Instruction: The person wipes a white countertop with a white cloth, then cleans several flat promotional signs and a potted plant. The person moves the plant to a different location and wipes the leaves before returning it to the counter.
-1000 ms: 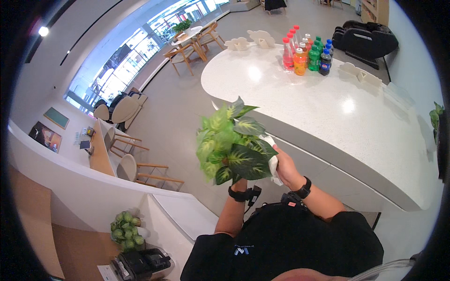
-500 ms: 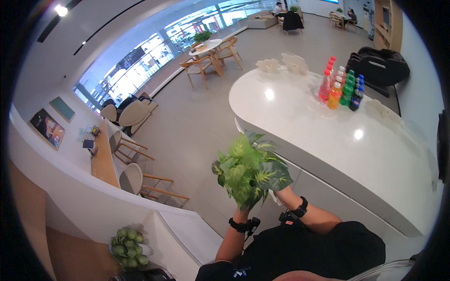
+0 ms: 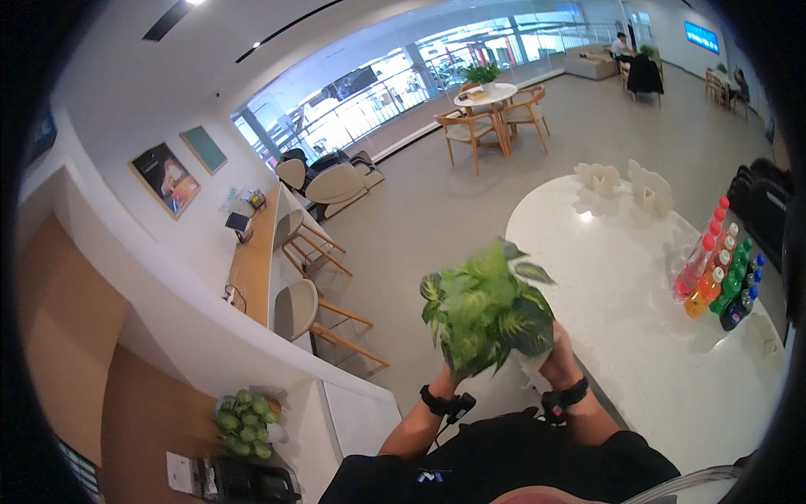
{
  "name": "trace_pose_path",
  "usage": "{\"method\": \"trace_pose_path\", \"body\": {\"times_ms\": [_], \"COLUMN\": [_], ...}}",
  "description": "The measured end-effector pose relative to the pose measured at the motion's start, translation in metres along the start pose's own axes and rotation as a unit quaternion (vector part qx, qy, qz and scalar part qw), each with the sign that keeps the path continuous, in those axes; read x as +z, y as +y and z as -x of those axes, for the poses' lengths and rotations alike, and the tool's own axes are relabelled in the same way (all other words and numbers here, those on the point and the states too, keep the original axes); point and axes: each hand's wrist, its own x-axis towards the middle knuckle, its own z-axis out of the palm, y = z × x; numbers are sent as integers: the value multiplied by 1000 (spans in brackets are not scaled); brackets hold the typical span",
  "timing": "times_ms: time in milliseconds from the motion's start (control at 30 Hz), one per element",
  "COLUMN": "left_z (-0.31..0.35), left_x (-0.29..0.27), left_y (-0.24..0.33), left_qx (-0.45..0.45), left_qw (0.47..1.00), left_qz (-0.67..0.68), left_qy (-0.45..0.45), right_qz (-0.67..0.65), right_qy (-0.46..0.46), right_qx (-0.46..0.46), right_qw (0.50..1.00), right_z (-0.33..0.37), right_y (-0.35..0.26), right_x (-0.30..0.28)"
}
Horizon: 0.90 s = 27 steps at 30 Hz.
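In front of my chest is a leafy green potted plant (image 3: 487,311), held up between both hands. A bit of its white pot (image 3: 531,364) shows below the leaves on the right. My right hand (image 3: 557,356) is closed against that side of the pot. Leaves cover most of my left hand (image 3: 447,380), which grips the plant from the left; its fingers are hidden. Each wrist wears a black band. To the right of the plant stretches a white rounded counter (image 3: 596,302).
Rows of drink bottles (image 3: 714,269) stand on the counter, near white cut-out stands (image 3: 651,186). A second potted plant (image 3: 245,422) sits at lower left beside a white ledge (image 3: 357,416). Stools (image 3: 298,309) line a wooden bar (image 3: 252,265). A round table (image 3: 491,95) with chairs stands farther off.
My view has turned left, so the room and counter sit farther right in the picture. The plant stays in my hands, with its white pot showing more.
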Motion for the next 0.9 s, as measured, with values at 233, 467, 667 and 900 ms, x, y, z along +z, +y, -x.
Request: {"method": "trace_pose_path", "body": {"times_ms": [233, 467, 667, 900], "left_z": [-117, -267, -377, -478], "left_x": [1, 7, 1, -5], "left_y": [12, -3, -48, -112], "left_qx": [9, 8, -3, 41], "left_qw": [998, 982, 940, 853], "left_qz": [-64, -148, -225, -311], "left_qy": [2, -118, -258, -417], "right_qz": [-211, -215, -191, -154], "right_qy": [153, 208, 294, 361], "right_qx": [-11, -188, -324, -430], "right_qw": [965, 935, 879, 813], "right_z": [-13, -12, -23, -76], "right_y": [-72, -109, -111, -72], "right_x": [-45, -47, -46, -32]}}
